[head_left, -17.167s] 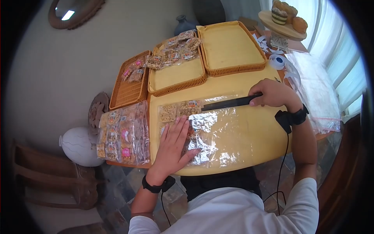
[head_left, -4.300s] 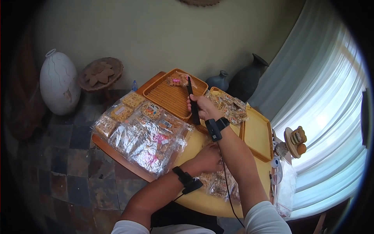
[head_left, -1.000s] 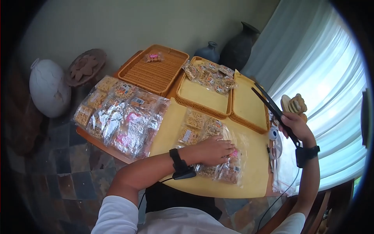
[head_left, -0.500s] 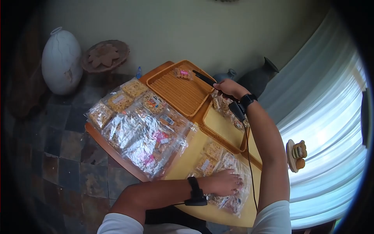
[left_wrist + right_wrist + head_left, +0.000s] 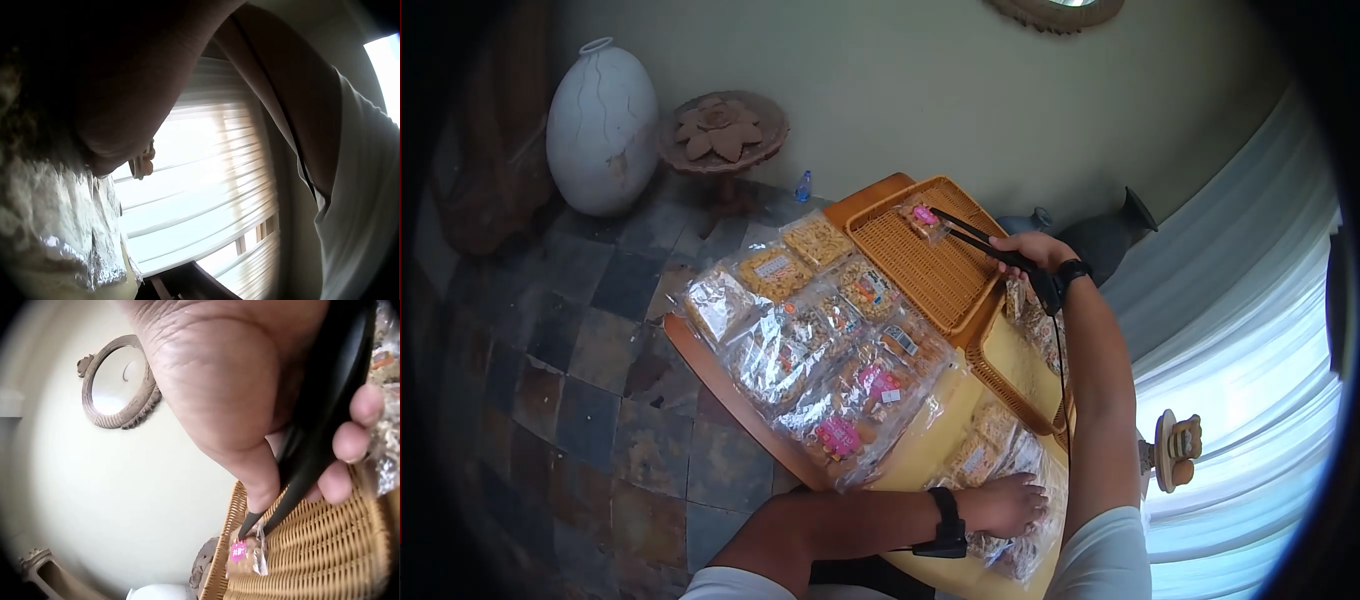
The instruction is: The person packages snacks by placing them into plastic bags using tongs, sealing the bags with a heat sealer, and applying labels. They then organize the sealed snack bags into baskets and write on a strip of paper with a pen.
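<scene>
My right hand (image 5: 1040, 256) grips black tongs (image 5: 980, 240), also seen in the right wrist view. The tongs' tips are at a small clear packet with a pink label (image 5: 924, 218), inside the wicker basket (image 5: 950, 310); the right wrist view shows one tip on either side of the packet's upper part. My left hand (image 5: 1005, 505) rests, palm down, on a clear bag (image 5: 975, 455) of packaged snacks, and covers part of it. In the left wrist view my left hand is dark, and the bag's shiny film (image 5: 62, 231) shows below it.
A large clear bag of snack packets (image 5: 820, 350) lies on the left of the table. A second, yellow-lined basket (image 5: 1010, 370) with packets stands beyond my right forearm. Vases, including a white one (image 5: 603, 130), and a carved round stand (image 5: 723, 130) are farther off.
Over the last second the tongs have swung from the right side to the packet in the wicker basket. Earlier several pink-labelled packets lay there. My left hand has stayed on the smaller bag.
</scene>
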Action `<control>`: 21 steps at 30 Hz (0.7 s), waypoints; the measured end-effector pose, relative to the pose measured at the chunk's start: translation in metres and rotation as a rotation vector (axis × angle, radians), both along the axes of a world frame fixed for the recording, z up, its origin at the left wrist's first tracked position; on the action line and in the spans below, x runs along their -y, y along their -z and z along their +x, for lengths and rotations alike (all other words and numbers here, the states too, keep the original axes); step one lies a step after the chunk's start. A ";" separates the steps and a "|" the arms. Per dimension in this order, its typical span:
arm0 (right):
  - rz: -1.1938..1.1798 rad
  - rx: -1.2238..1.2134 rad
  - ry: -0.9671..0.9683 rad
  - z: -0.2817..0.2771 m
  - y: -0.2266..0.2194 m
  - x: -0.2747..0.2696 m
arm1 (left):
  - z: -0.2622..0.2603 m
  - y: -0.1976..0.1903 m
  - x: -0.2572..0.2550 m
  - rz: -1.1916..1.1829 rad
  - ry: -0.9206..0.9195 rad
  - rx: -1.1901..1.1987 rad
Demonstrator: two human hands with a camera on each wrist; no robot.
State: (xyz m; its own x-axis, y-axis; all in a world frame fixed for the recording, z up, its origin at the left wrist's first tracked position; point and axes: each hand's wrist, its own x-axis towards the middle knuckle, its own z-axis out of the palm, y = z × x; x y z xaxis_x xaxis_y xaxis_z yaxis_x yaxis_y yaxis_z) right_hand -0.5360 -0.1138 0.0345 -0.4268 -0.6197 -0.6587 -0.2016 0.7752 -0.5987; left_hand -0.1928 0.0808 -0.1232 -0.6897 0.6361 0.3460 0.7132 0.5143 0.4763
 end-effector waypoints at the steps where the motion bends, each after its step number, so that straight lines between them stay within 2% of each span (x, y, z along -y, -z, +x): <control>1: 0.000 0.001 0.001 0.003 0.000 0.002 | 0.000 0.001 -0.001 0.000 0.001 0.001; 4: -0.008 0.068 0.042 0.018 0.004 0.011 | 0.000 -0.001 0.000 0.020 -0.004 0.028; 6: -0.035 0.007 -0.050 0.031 0.007 0.018 | 0.002 -0.005 0.003 -0.008 0.002 0.024; 9: -0.045 -0.136 -0.040 0.048 0.013 0.023 | 0.001 -0.012 0.007 -0.021 0.029 0.051; 11: -0.055 -0.115 -0.041 0.053 0.015 0.020 | -0.002 0.004 -0.001 0.014 0.001 -0.010; 12: -0.064 -0.095 -0.045 0.055 0.014 0.017 | 0.000 0.004 -0.001 0.050 -0.030 -0.073; 15: -0.108 -0.053 -0.047 0.065 0.012 -0.001 | -0.001 0.002 0.001 0.051 0.010 -0.028; 18: -0.158 -0.010 -0.013 0.080 0.010 -0.025 | -0.003 -0.004 0.004 -0.024 0.025 -0.046; 21: -0.176 -0.061 -0.006 0.096 0.012 -0.042 | -0.002 -0.010 0.007 -0.047 0.055 -0.015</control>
